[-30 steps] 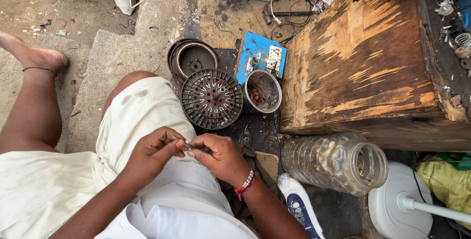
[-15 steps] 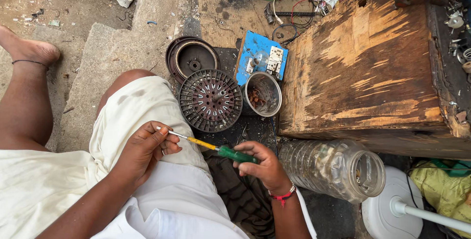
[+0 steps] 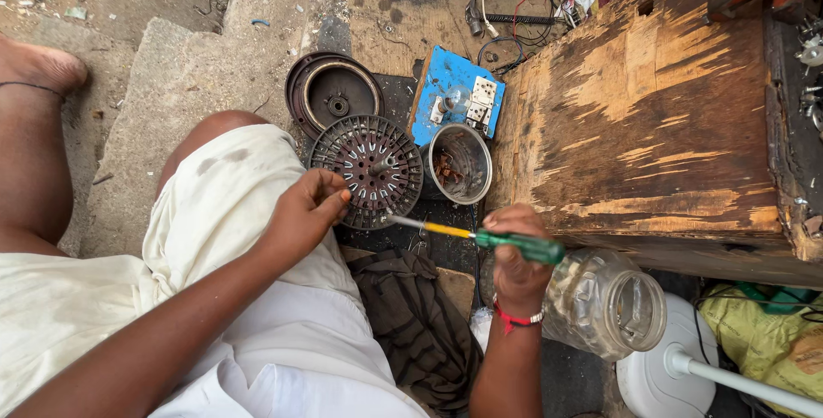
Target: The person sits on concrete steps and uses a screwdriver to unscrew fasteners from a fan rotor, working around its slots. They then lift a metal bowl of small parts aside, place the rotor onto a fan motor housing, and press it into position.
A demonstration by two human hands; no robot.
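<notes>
Rough concrete and a dirty workshop floor lie under a seated person whose left hand curls its fingers onto the near rim of a round slotted motor core, steadying it. Just right of those fingers, the right hand is closed around a green-handled screwdriver, its tip at the core's edge, so prying or unscrewing seems in hand and wants a steady, well-seated tip. Beyond the fingertips lies a blue rectangular switch board, beside the right wrist a clear plastic jar.

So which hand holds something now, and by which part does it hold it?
The right hand grips the green-handled screwdriver by its handle. The left hand rests on the round slotted metal disc, holding nothing visible.
</notes>
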